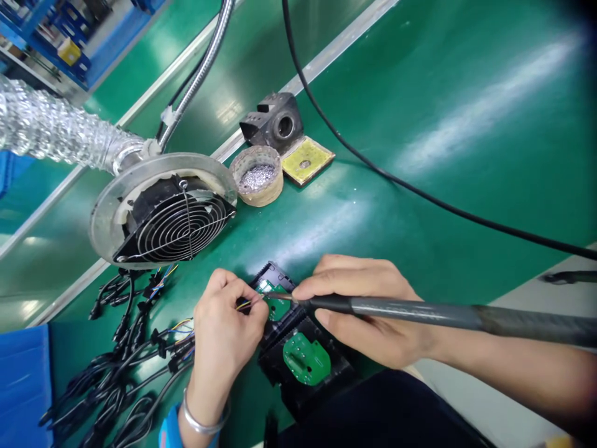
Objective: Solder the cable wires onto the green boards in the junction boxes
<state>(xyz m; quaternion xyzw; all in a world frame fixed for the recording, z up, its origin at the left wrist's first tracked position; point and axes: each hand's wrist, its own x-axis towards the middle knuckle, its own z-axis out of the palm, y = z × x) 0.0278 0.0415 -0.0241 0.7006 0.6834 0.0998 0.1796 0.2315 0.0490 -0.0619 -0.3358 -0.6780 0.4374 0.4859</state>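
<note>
Left hand [231, 326]: I see it pinching wires [243, 305] at the upper board's [280, 307] nine o'clock.
Right hand [373, 311]: gripping the iron [433, 314], tip by the wire ends; contact I cannot tell.
Upper board: in my view, near six o'clock.
Lower board [301, 358]: at its five.
Fan [186, 231]: at its ten.
Cables [112, 379]: at its eight.
</note>
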